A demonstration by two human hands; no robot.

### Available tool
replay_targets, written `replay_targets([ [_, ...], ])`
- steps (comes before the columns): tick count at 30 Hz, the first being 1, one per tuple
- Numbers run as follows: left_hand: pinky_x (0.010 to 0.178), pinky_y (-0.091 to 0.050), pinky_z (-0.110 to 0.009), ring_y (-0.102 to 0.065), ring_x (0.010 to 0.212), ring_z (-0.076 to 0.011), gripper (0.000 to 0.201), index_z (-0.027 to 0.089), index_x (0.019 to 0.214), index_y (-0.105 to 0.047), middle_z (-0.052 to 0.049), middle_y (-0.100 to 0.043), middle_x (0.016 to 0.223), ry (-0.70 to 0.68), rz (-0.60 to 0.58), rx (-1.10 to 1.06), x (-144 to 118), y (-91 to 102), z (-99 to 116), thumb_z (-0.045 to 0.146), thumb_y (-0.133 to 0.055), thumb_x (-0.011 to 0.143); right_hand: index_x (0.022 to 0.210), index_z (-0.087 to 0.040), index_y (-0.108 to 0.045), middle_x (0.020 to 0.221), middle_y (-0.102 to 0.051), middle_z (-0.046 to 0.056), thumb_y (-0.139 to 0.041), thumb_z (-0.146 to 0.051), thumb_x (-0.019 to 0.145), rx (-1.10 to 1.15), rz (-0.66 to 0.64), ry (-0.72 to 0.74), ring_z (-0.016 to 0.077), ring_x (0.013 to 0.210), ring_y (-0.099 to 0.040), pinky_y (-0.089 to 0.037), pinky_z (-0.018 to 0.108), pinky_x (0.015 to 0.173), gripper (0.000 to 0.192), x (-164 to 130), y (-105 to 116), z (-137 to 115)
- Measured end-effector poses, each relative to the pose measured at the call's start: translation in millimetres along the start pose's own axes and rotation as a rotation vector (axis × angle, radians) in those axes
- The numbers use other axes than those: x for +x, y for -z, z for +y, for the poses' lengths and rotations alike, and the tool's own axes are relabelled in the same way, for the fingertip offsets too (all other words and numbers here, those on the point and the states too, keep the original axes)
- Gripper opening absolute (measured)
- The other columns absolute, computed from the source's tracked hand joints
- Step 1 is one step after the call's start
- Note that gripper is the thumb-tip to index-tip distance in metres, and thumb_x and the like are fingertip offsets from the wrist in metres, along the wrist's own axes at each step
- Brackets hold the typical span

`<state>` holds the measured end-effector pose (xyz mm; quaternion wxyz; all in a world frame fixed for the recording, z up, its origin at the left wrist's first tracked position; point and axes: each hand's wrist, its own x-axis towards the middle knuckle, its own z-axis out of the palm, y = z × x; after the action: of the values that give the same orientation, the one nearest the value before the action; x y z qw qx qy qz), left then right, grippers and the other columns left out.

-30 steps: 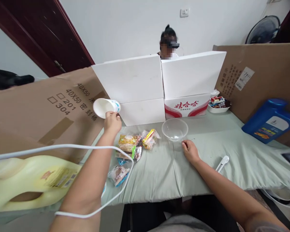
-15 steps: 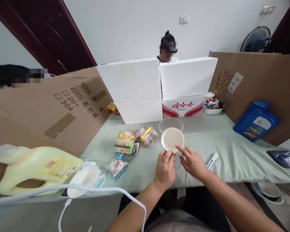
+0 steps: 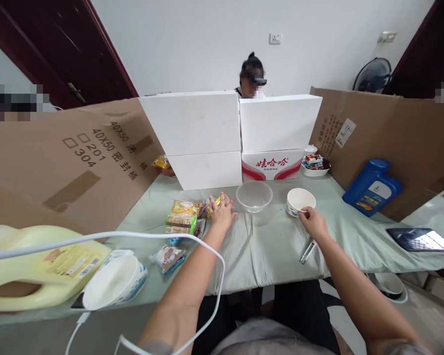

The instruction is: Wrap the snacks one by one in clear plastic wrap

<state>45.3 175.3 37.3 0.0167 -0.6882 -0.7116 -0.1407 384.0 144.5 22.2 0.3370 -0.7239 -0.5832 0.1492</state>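
My left hand [image 3: 221,213] lies with its fingers spread over a yellow-wrapped snack packet [image 3: 218,201], mostly hiding it. My right hand [image 3: 313,222] pinches the near rim of a white paper bowl [image 3: 300,198], which stands upright on the cloth. Between my hands sits a clear plastic bowl [image 3: 254,196], touched by neither. Beside my left hand are several more snack packets [image 3: 181,223], yellow, green and brown. A white-and-brown packet [image 3: 168,257] lies nearer the front edge. Just below my right hand rests a utility knife [image 3: 308,251], partly covered.
White boxes [image 3: 203,123] wall off the back, a person [image 3: 252,74] behind them. Cardboard panels [image 3: 77,162] flank both sides. A yellow jug [image 3: 59,266], paper bowl [image 3: 111,281] and white cable [image 3: 133,235] are left; a blue bottle [image 3: 372,190], phone [image 3: 420,238] and snack dish [image 3: 316,170] right.
My hands have moved apart. The right hand has carried the paper bowl rightward from in front of the clear bowl; the left has let go of it and reached left onto a snack packet.
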Motion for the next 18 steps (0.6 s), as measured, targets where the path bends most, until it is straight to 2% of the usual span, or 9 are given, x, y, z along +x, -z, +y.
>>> replay_targets([
  [3, 0.106, -0.029, -0.062, -0.032, 0.135, -0.0418, 0.036, 0.029, 0.119, -0.065, -0.006, -0.036, 0.154, -0.016, -0.049, -0.007, 3.3, -0.4, -15.6, 0.025, -0.056, 0.084, 0.132, -0.018, -0.045, 0.088, -0.071, 0.004, -0.051, -0.038, 0.081, 0.144, -0.055, 0.007, 0.0176, 0.067, -0.065, -0.047, 0.030, 0.063, 0.056, 5.8, -11.1, -1.8],
  [5, 0.106, -0.033, -0.056, -0.041, 0.129, -0.0368, 0.035, 0.026, 0.118, -0.065, -0.008, -0.043, 0.149, -0.029, -0.033, -0.030, -0.1, 2.1, -25.3, 0.022, -0.048, 0.087, 0.140, -0.017, -0.037, 0.095, -0.071, 0.006, -0.051, -0.037, 0.081, 0.209, -0.086, 0.061, 0.0168, 0.066, -0.065, -0.049, 0.031, 0.064, 0.063, -0.6, -9.4, -0.4],
  [9, 0.109, -0.036, -0.046, -0.048, 0.126, -0.0296, 0.033, 0.023, 0.111, -0.068, -0.006, -0.051, 0.143, -0.060, 0.018, -0.146, -17.2, 8.3, -35.4, 0.021, -0.043, 0.088, 0.115, -0.021, -0.062, 0.097, -0.071, 0.007, -0.049, -0.038, 0.084, 0.066, -0.226, 0.256, 0.0201, 0.078, -0.066, -0.052, 0.036, 0.075, 0.037, -30.7, 13.3, 16.7],
  [12, 0.108, -0.041, -0.040, -0.055, 0.121, -0.0236, 0.026, 0.025, 0.097, -0.070, -0.004, -0.059, 0.134, -0.171, 0.045, -0.460, -40.9, 5.8, -27.7, 0.023, -0.047, 0.087, 0.109, -0.023, -0.067, 0.111, -0.069, 0.008, -0.049, -0.028, 0.080, -0.086, -0.322, 0.420, 0.0249, 0.101, -0.063, -0.049, 0.043, 0.090, 0.035, -55.9, 33.2, 40.1],
  [15, 0.100, -0.048, -0.038, -0.062, 0.113, -0.0218, 0.020, 0.023, 0.091, -0.071, -0.005, -0.066, 0.124, -0.382, -0.126, -0.755, -67.3, -5.7, -7.0, 0.026, -0.052, 0.086, 0.112, -0.026, -0.069, 0.122, -0.065, 0.007, -0.049, -0.017, 0.073, -0.222, -0.371, 0.516, 0.0279, 0.118, -0.054, -0.044, 0.048, 0.098, 0.044, -72.7, 44.3, 59.1],
  [18, 0.097, -0.050, -0.037, -0.065, 0.108, -0.0215, 0.015, 0.024, 0.091, -0.071, -0.005, -0.069, 0.118, -0.522, -0.253, -0.866, -86.4, -22.1, 15.3, 0.026, -0.058, 0.085, 0.106, -0.029, -0.071, 0.118, -0.066, 0.007, -0.051, -0.018, 0.078, -0.322, -0.355, 0.513, 0.0302, 0.119, -0.052, -0.043, 0.050, 0.096, 0.036, -78.7, 43.9, 60.7],
])
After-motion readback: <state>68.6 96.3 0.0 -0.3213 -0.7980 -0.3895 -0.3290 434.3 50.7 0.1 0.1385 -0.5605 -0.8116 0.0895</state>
